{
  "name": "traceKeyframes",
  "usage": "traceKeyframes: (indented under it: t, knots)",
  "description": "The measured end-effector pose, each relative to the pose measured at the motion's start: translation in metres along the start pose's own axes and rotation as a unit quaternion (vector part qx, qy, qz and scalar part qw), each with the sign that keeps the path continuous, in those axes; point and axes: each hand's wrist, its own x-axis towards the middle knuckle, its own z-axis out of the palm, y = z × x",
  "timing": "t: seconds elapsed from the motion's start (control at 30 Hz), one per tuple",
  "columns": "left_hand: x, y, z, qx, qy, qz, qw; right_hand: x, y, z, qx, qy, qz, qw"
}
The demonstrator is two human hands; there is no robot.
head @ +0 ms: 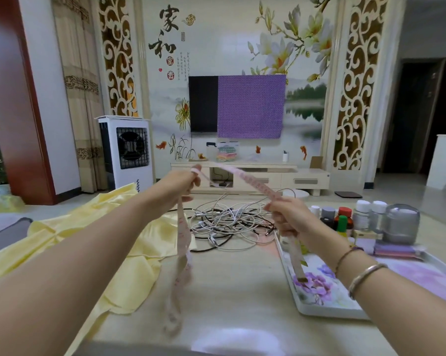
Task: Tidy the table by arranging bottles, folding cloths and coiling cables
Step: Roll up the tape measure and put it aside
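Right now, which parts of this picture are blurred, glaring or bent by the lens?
Head view: the hanging part of the tape measure is smeared by motion; a bright glare patch lies on the near edge of the table; the wide lens bows the pillars and walls at both sides; the cables stay fairly sharp.

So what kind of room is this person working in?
Most likely a home living room: a wall-mounted television half covered by a purple cloth, a low TV cabinet beneath it, a painted floral mural wall, and a low table in front.
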Motion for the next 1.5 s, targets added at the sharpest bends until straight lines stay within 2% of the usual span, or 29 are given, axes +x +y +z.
traceKeyframes:
  t: [0.07,0.17,0.3,0.4,0.5,0.67,0.73,0.8,0.9,0.97,1.07,1.17,1.3,1.4,1.5]
  knots:
    - [-0.001,0.018,0.017,-0.102,-0.017,-0.007,0.995,-0.003,0.004,0.010,-0.027,-0.042,-0.025,0.998]
    - [0.000,0.040,0.040,-0.199,-0.036,-0.003,0.979,-0.006,0.006,0.029,0.022,-0.104,-0.030,0.994]
    - [0.005,0.057,0.053,-0.273,-0.026,0.010,0.962,-0.017,0.004,0.044,0.063,-0.237,-0.021,0.969]
    - [0.006,0.060,0.055,-0.306,-0.022,0.000,0.952,-0.021,0.004,0.048,0.015,-0.287,-0.011,0.958]
    - [0.005,0.058,0.050,-0.306,-0.020,0.010,0.952,-0.018,0.009,0.046,-0.097,-0.258,-0.005,0.961]
    - [0.013,0.044,0.021,-0.324,0.034,0.016,0.945,-0.005,0.007,0.023,-0.217,-0.096,0.005,0.971]
    - [0.016,0.036,0.012,-0.323,0.063,0.005,0.944,-0.001,0.000,0.012,-0.287,-0.040,-0.026,0.957]
    - [0.015,0.030,0.004,-0.324,0.090,-0.003,0.942,0.004,-0.003,0.002,-0.372,-0.011,-0.065,0.926]
    - [0.016,0.014,-0.009,-0.293,0.140,-0.011,0.946,0.009,-0.005,-0.005,-0.407,-0.021,-0.072,0.910]
    - [0.016,-0.004,-0.018,-0.235,0.174,-0.016,0.956,0.009,-0.005,-0.004,-0.416,-0.029,-0.071,0.906]
    - [0.013,-0.036,-0.029,-0.077,0.193,-0.011,0.978,0.009,-0.001,-0.002,-0.437,-0.050,-0.067,0.895]
    - [0.005,-0.067,-0.031,0.056,0.164,0.006,0.985,0.013,0.007,0.005,-0.496,-0.082,-0.049,0.863]
    - [0.009,-0.109,-0.046,0.058,0.147,-0.054,0.986,0.016,0.016,0.020,-0.593,-0.102,-0.059,0.797]
    - [0.015,-0.131,-0.060,0.032,0.160,-0.107,0.981,0.022,0.024,0.031,-0.617,-0.109,-0.065,0.777]
    - [0.013,-0.142,-0.069,0.070,0.166,-0.097,0.979,0.029,0.035,0.040,-0.642,-0.129,-0.069,0.752]
